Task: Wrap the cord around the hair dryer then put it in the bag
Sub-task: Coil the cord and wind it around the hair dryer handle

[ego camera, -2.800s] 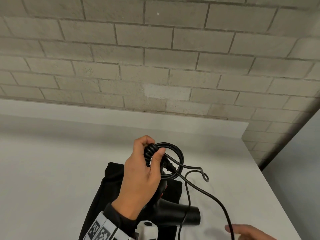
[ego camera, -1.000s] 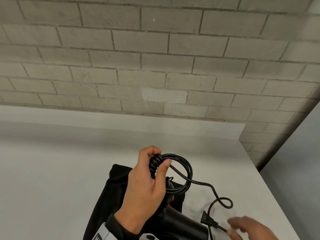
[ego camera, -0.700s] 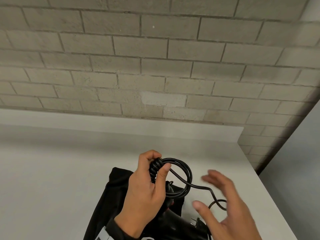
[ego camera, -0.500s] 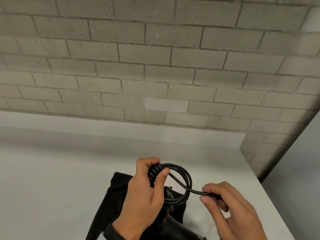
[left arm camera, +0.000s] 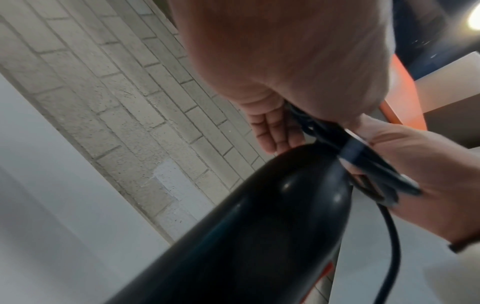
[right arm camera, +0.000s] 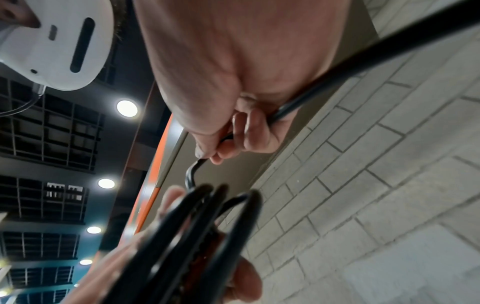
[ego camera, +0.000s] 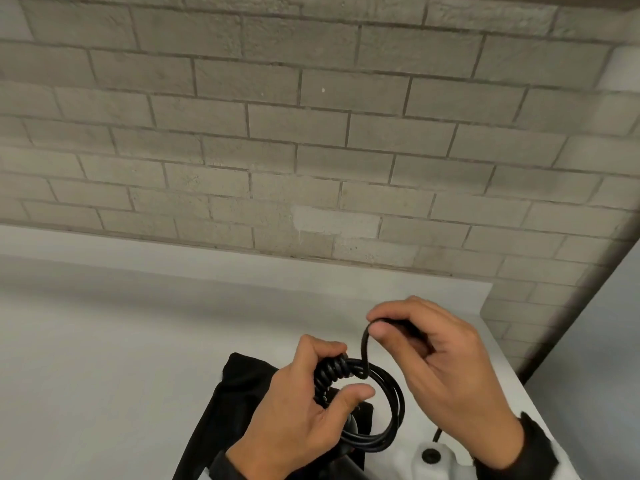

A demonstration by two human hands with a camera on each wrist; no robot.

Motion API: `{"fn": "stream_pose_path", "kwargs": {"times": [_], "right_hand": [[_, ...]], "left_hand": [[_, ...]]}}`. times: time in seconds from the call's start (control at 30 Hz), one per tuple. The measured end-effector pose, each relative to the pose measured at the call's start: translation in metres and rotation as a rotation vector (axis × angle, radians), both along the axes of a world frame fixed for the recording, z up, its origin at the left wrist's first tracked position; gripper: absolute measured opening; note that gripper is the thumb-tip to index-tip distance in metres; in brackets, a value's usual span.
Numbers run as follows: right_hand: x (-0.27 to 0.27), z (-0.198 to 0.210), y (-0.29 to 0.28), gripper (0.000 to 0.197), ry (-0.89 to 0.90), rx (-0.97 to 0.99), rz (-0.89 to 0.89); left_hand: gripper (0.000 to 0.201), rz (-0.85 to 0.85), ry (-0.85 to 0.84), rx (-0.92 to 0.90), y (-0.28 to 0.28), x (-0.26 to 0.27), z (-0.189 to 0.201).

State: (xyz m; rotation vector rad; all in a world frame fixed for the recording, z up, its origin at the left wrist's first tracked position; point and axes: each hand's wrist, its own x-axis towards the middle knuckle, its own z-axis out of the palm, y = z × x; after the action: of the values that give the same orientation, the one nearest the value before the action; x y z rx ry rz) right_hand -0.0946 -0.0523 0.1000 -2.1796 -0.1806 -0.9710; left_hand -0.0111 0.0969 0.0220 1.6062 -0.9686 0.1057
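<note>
My left hand (ego camera: pixel 311 407) grips the black cord coil (ego camera: pixel 391 414) at its wound part, above the black bag (ego camera: pixel 235 393). The black hair dryer (left arm camera: pixel 259 236) hangs below that hand, its glossy body filling the left wrist view. My right hand (ego camera: pixel 429 355) pinches the cord's free end (ego camera: pixel 365 348) between thumb and forefinger, lifted just above the coil. In the right wrist view the cord (right arm camera: pixel 337 76) runs through my curled fingers (right arm camera: pixel 249 131) down to the coil loops (right arm camera: pixel 197 222). The plug is hidden.
A white table (ego camera: pixel 104 341) carries the bag, backed by a grey brick wall (ego camera: pixel 311 133). The table's right edge (ego camera: pixel 512 368) drops off close beside my right hand.
My right hand let go of the cord near the plug, swung up, took the free end beside the coil and raised it above the coil. My left hand kept hold.
</note>
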Motion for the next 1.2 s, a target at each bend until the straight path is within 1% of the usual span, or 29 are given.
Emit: {"fn": "stream_pose_path", "kwargs": {"times": [0.07,0.27,0.37,0.47,0.57,0.67,0.73,0.77,0.83,0.87,0.9,0.93,1.0,1.07,1.13,1.2], "right_hand": [[0.007,0.000,0.005,0.010,0.027,0.051,0.021],[0.017,-0.007,0.011,0.007,0.145,0.258,0.063],[0.021,-0.014,0.009,0.008,0.204,0.361,0.061],[0.020,-0.023,0.007,0.008,0.275,0.507,0.064],[0.017,-0.030,0.005,0.009,0.371,0.631,0.094],[0.012,-0.035,0.003,0.011,0.443,0.684,0.144],[0.007,-0.039,0.000,0.017,0.443,0.673,0.160],[0.004,-0.042,-0.001,0.026,0.434,0.660,0.174],[-0.002,-0.050,-0.005,0.049,0.434,0.636,0.226],[-0.005,-0.053,-0.005,0.058,0.436,0.634,0.274],[-0.007,-0.055,-0.005,0.062,0.441,0.632,0.323],[-0.009,-0.056,-0.005,0.061,0.455,0.625,0.358],[-0.013,-0.056,-0.003,0.052,0.500,0.597,0.364],[-0.016,-0.057,-0.001,0.038,0.535,0.553,0.312],[-0.018,-0.057,0.002,0.025,0.526,0.545,0.269],[-0.018,-0.057,0.003,0.020,0.497,0.540,0.240]], "left_hand": [[0.042,-0.006,-0.019,-0.012,0.000,-0.001,0.001],[0.032,-0.037,-0.098,-0.097,-0.003,-0.003,-0.001],[0.028,-0.021,-0.140,-0.111,-0.002,-0.002,-0.005],[0.023,0.013,-0.184,-0.126,-0.002,-0.002,-0.008],[0.027,0.018,-0.205,-0.152,-0.002,-0.002,-0.007],[0.038,-0.004,-0.221,-0.171,-0.003,-0.002,-0.005],[0.042,0.009,-0.235,-0.149,-0.003,-0.001,-0.005],[0.041,0.026,-0.240,-0.135,-0.003,0.000,-0.005],[0.036,0.070,-0.247,-0.117,-0.003,0.001,-0.007],[0.033,0.084,-0.245,-0.112,-0.003,0.002,-0.008],[0.033,0.093,-0.240,-0.112,-0.003,0.003,-0.009],[0.033,0.099,-0.232,-0.115,-0.003,0.003,-0.010],[0.034,0.091,-0.214,-0.121,-0.003,0.003,-0.010],[0.033,0.083,-0.198,-0.114,-0.004,0.003,-0.009],[0.032,0.082,-0.189,-0.104,-0.004,0.003,-0.007],[0.032,0.082,-0.196,-0.098,-0.005,0.003,-0.006]]}}
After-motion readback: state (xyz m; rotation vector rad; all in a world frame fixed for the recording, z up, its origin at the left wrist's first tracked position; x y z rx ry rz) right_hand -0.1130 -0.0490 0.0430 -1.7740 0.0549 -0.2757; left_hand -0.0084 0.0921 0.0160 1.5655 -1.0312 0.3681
